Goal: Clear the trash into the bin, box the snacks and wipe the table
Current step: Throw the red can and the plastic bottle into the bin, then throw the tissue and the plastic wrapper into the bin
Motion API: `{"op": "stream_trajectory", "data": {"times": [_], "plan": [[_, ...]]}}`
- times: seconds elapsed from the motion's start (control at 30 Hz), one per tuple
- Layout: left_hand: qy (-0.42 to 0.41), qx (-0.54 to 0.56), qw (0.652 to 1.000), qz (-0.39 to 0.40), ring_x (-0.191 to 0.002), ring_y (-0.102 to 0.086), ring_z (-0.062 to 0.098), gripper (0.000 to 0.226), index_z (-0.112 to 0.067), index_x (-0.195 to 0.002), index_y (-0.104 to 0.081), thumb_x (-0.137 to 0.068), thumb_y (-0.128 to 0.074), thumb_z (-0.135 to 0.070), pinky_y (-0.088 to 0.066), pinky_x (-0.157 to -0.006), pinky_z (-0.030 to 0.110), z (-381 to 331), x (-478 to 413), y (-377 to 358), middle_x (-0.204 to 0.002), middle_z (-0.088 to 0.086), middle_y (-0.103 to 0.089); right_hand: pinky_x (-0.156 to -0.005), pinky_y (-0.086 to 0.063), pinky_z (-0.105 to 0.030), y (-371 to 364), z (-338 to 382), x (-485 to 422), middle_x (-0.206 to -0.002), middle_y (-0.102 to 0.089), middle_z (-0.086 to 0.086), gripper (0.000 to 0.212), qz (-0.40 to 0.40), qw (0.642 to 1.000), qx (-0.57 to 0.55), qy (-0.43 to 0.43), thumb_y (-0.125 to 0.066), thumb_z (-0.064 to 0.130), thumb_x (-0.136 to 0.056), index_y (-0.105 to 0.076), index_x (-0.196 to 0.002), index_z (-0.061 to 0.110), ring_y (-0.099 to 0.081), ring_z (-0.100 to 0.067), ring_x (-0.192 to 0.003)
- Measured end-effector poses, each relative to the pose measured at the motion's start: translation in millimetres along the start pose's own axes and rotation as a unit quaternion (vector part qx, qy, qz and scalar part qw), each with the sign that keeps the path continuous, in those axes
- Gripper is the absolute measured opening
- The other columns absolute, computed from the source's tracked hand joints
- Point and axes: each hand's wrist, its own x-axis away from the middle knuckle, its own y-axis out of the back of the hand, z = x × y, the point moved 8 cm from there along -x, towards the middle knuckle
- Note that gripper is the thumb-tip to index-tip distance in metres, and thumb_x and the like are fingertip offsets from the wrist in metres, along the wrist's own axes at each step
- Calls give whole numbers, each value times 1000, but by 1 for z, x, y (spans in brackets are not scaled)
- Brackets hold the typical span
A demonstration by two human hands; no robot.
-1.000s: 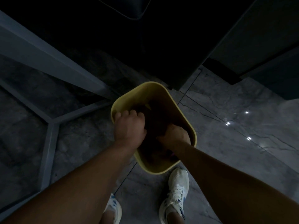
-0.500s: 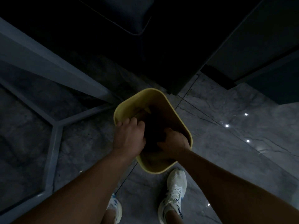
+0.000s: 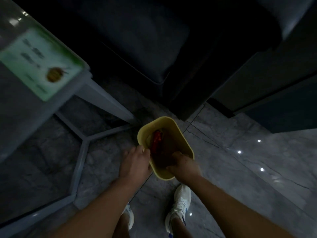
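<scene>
A yellow bin (image 3: 181, 134) stands on the grey marble floor in front of my feet. Inside it lies a red wrapper (image 3: 157, 142) on top of darker trash. My left hand (image 3: 135, 162) hovers at the bin's near left rim, fingers loosely bent, with nothing visible in it. My right hand (image 3: 184, 166) rests over the near right rim with its fingertips dipping inside the bin, so what they do is hidden. At the upper left, a blurred green and white snack packet (image 3: 39, 62) lies on the glass table (image 3: 15, 107).
The table's grey metal frame (image 3: 80, 160) runs along the floor left of the bin. A dark sofa (image 3: 154, 48) and a dark cabinet (image 3: 265, 79) stand just behind the bin. My white shoes (image 3: 180, 205) are below it. Open floor stretches to the right.
Both hands have drawn back from deep inside the bin to its near rim. The view has risen and swung, bringing in the table top and uncovering the red wrapper.
</scene>
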Motion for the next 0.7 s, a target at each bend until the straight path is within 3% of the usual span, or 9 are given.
{"op": "stream_trajectory", "data": {"times": [0.33, 0.53, 0.7], "plan": [[51, 34, 998, 11, -111, -53, 30, 46, -19, -120, -52, -86, -53, -49, -42, -89, 43, 1, 143, 100, -118, 10, -55, -86, -55, -43, 79, 88, 153, -126, -58, -6, 61, -29, 997, 55, 53, -65, 52, -83, -48, -135, 25, -59, -26, -110], [129, 69, 989, 24, -116, -51, 31, 45, -20, -122, -51, -88, -47, -48, -40, -95, 44, 16, 229, 126, -123, 10, -54, -85, -55, -41, 88, 135, 218, -118, -58, -1, 53, 19, 985, 133, 106, -66, 51, -82, -53, -127, 28, -57, -22, -104], [201, 116, 973, -13, -118, -51, 30, 49, -22, -128, -49, -89, -47, -51, -40, -96, 44, 57, 284, 145, -126, 9, -53, -85, -54, -39, 85, 191, 248, -118, -57, -1, 52, 33, 959, 210, 187, -67, 54, -82, -52, -126, 30, -55, -21, -104]]}}
